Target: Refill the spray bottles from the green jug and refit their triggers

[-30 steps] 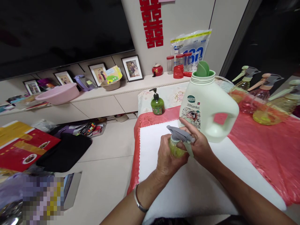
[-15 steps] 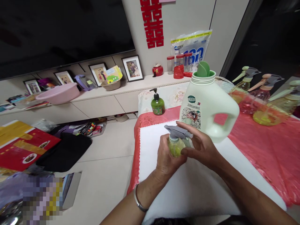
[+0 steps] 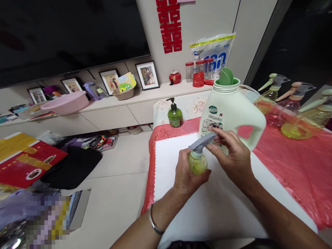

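My left hand (image 3: 186,173) is wrapped round a small clear spray bottle (image 3: 197,164) with yellow-green liquid, held upright above the white cloth (image 3: 168,152). The bottle has a grey spray head (image 3: 201,143) on a pale green collar. My right hand (image 3: 230,152) pinches the nozzle end of the spray head between thumb and fingers. Right behind that hand stands a large pale green jug (image 3: 230,107) with a dark green scoop or cap (image 3: 226,76) in its mouth. A green pump bottle (image 3: 175,115) is on the red cover beyond the cloth.
Several spray bottles, one with pink liquid (image 3: 284,107), stand on the red cover (image 3: 298,155) at the right. Red-lidded jars (image 3: 189,72), picture frames (image 3: 147,75) and a pink basin (image 3: 66,103) line the shelf behind. A black bag (image 3: 74,167) lies at the left.
My right hand has shifted from the bottle's side and trigger to the nozzle end. The spray head has turned, its nozzle now pointing up and away to the right.
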Demonstrator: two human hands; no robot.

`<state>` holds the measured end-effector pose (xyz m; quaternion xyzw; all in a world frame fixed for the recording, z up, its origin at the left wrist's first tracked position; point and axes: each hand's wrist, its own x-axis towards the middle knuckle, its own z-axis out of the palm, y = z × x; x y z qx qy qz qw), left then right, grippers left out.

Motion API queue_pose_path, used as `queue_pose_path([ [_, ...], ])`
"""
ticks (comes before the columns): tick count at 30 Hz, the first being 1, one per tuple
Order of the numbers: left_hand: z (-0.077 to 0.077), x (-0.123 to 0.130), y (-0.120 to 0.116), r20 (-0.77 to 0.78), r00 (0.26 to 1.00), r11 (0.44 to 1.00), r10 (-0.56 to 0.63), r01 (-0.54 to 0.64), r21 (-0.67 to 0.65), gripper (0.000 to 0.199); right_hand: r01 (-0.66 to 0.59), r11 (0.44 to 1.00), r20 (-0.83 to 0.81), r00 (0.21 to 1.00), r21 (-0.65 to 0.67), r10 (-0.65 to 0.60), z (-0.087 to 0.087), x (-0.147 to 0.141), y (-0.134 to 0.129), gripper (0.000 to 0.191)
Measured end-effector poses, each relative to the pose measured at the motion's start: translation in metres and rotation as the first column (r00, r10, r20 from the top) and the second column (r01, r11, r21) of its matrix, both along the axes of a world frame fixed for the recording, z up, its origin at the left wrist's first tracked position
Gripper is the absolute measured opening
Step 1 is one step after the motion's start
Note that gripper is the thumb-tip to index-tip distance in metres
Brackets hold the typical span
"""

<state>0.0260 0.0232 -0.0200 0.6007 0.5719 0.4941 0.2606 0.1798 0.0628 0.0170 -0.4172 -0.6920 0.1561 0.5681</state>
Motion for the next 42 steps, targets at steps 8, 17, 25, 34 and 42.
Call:
queue_pose_path([
  [8, -0.003, -0.001, 0.001, -0.031, 1.000, 1.000, -0.005, 0.005, 0.010, 0.064, -0.321, 0.905, -0.331, 0.917, -0.279, 0.222, 0.008, 0.009, 0.002, 0.033],
  [17, 0.000, -0.001, 0.000, -0.004, 1.000, 0.999, -0.025, 0.024, -0.038, 0.064, -0.259, 0.948, -0.350, 0.919, -0.183, 0.183, 0.017, 0.016, -0.007, 0.027],
  [25, -0.009, -0.003, 0.001, -0.008, 1.000, 0.999, -0.029, 0.030, 0.029, 0.068, -0.212, 0.975, -0.583, 0.801, -0.058, 0.140, 0.044, 0.023, -0.022, 0.025],
  [34, -0.002, -0.003, 0.001, 0.035, 0.999, 0.998, 0.008, -0.006, -0.063, 0.064, 0.081, 0.995, -0.657, 0.748, -0.059, -0.099, 0.070, 0.037, -0.027, 0.031],
  [42, -0.012, 0.002, 0.002, -0.022, 0.999, 0.996, -0.045, 0.046, 0.074, 0.077, -0.064, 0.996, -0.444, 0.896, -0.068, 0.027, 0.026, 0.016, -0.022, 0.030],
])
